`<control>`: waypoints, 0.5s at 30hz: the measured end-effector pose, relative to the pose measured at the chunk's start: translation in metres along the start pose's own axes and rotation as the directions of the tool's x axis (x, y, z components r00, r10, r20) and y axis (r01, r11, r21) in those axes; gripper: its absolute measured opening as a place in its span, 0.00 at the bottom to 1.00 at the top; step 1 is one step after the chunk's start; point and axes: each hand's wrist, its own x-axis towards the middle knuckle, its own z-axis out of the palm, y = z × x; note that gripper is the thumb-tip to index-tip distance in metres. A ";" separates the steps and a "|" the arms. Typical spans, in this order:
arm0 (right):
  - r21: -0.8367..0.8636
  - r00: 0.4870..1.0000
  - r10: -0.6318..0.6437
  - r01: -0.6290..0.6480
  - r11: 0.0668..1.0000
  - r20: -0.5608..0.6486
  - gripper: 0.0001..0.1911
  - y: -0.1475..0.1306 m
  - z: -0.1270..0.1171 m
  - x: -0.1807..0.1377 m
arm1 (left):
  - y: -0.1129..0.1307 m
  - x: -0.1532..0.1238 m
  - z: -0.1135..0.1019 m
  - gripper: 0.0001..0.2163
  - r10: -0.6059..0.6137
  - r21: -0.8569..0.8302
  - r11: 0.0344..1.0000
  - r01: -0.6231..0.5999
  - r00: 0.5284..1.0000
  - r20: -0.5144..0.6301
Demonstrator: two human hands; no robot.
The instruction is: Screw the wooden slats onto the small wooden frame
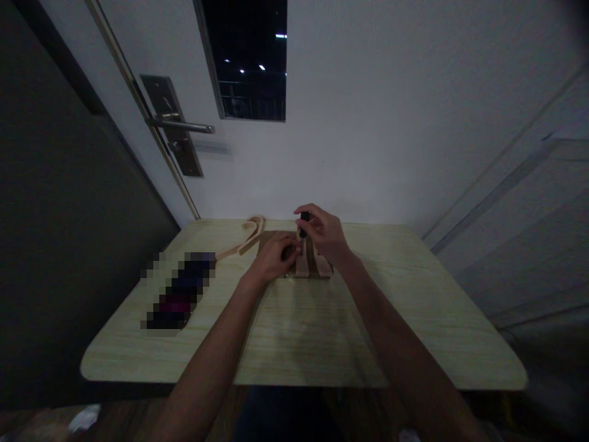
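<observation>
The right hand grips an upright, short tool with a black handle, its fingers wrapped near the top. The left hand lies over the left part of a flat brown board, fingers curled beside the tool's shaft; whether they pinch anything I cannot tell. The tool stands over a pale tan strip on the board, though its tip is too small to judge for contact.

A tilted handle could make the tip skid, and the left fingertips are close enough to be caught. Weak steadying could let the strip or board turn.

The board sits toward the far edge of the pale wood-grain table, near a white door. A curling tan band crowds the left; the right and near sides offer more room.
</observation>
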 end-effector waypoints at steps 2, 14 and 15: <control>-0.025 0.999 -0.026 0.025 0.999 -0.025 0.08 0.001 0.002 0.002 | -0.001 0.000 0.000 0.06 0.000 0.006 1.000 0.000 1.000 0.007; -0.238 0.999 -0.043 0.041 0.970 -0.003 0.13 0.005 0.004 0.007 | 0.000 0.000 0.000 0.06 -0.009 0.000 1.000 0.009 1.000 0.015; -0.227 0.999 -0.016 0.022 0.974 0.028 0.12 0.004 0.004 0.006 | -0.001 0.000 0.000 0.06 -0.008 -0.003 1.000 0.008 1.000 0.018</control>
